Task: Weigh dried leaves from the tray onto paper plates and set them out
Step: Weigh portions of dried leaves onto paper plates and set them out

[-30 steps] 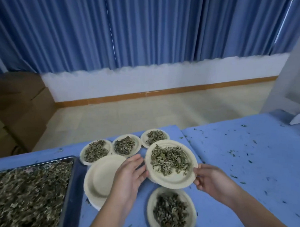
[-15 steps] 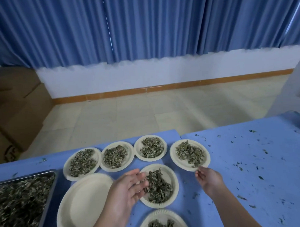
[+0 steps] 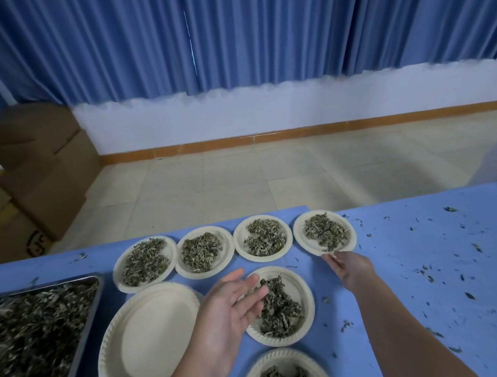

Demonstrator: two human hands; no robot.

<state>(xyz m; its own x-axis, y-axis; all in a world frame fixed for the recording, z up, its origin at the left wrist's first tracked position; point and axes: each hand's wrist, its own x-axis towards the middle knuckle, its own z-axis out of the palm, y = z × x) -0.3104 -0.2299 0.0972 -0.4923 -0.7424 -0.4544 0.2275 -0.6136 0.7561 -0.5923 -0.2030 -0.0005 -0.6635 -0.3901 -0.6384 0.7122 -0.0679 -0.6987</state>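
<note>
Several small paper plates of dried leaves stand in a row along the far edge of the blue table. The rightmost plate lies flat there, and my right hand touches its near rim with its fingertips. My left hand hovers open, palm up, over the left rim of another filled plate in the second row. A third filled plate shows at the bottom edge. A larger paper plate holds no leaves. The metal tray of dried leaves sits at the lower left.
Loose leaf bits are scattered over the right half of the table. Cardboard boxes are stacked on the floor at the left. Blue curtains hang over a white wall beyond the tiled floor.
The plate I carried in both hands now lies at the right end of the far row. My left hand let go of it and drew back over the second-row plate.
</note>
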